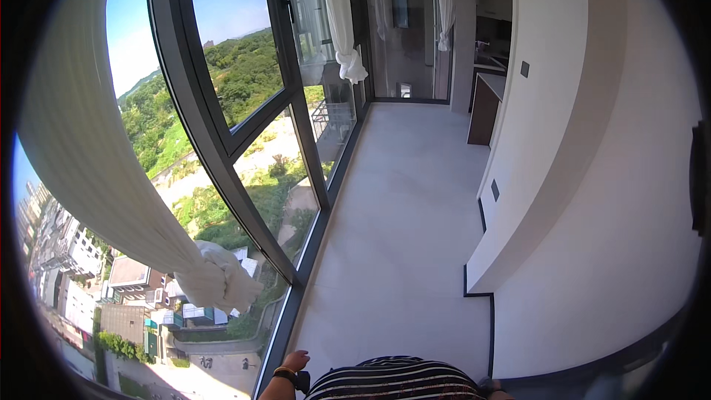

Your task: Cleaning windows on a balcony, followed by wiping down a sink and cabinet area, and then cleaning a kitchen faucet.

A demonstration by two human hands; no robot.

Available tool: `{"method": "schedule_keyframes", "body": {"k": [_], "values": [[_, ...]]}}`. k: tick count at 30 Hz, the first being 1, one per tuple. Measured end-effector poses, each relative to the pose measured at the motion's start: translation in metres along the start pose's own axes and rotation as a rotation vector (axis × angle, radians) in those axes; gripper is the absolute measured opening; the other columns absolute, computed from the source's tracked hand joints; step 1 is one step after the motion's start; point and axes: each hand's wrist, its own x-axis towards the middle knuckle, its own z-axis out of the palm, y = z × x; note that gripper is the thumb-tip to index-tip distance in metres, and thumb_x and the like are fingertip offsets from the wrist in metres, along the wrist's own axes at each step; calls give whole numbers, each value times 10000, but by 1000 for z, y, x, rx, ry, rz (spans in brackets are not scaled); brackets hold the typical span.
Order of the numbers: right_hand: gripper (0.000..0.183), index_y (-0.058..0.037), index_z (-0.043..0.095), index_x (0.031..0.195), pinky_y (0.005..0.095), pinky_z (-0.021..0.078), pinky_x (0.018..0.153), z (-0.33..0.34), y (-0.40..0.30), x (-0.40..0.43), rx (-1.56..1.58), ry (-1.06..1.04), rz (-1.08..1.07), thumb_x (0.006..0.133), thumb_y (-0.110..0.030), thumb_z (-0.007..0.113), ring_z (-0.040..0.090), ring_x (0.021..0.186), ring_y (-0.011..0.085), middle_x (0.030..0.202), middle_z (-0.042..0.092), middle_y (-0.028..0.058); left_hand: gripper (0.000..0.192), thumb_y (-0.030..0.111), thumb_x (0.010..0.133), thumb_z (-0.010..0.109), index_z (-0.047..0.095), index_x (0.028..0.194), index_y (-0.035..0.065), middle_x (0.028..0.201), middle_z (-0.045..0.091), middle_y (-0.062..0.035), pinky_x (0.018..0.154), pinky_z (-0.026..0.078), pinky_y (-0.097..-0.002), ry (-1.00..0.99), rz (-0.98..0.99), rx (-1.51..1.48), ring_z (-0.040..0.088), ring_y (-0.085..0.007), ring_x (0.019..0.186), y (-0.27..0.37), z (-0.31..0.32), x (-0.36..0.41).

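Low in the view, my left hand (296, 360) is beside my striped top (397, 380), close to the dark window frame. A dark band and a yellowish band circle that wrist. The hand looks small and partly curled; its palm is hidden, and no held object shows. Of my right arm (500, 394), only a little skin and a dark item show at the bottom edge, right of the top; the fingers cannot be made out. Pale floor (389, 222) stretches ahead. A white knotted curtain (222, 283) hangs at the left, before the tall windows.
Dark-framed windows (244, 147) line the left side. A second knotted curtain (350, 64) hangs farther along. Across the far end stands a glass door (400, 39). A brown cabinet (483, 116) juts out at right, beyond the white wall (583, 289) and its dark skirting.
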Motion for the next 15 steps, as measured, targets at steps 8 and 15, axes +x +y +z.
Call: {"method": "schedule_keyframes", "body": {"k": [8, 15], "values": [[427, 0, 591, 960, 401, 468, 799, -281, -193, 198, 635, 576, -162, 596, -223, 618, 593, 898, 383, 912, 622, 233, 287, 243, 741, 559, 664, 947, 73, 854, 666, -103, 653, 524, -378, 101, -371, -290, 649, -248, 727, -38, 36, 33], [456, -61, 596, 1039, 379, 474, 789, -399, -250, 305, 412, 392, -396, 623, -246, 630, 604, 883, 342, 943, 623, 204, 253, 226, 740, 562, 672, 909, 74, 831, 670, -86, 627, 524, -375, -20, -524, -222, 649, -233, 712, 1, -54, 209]]}}
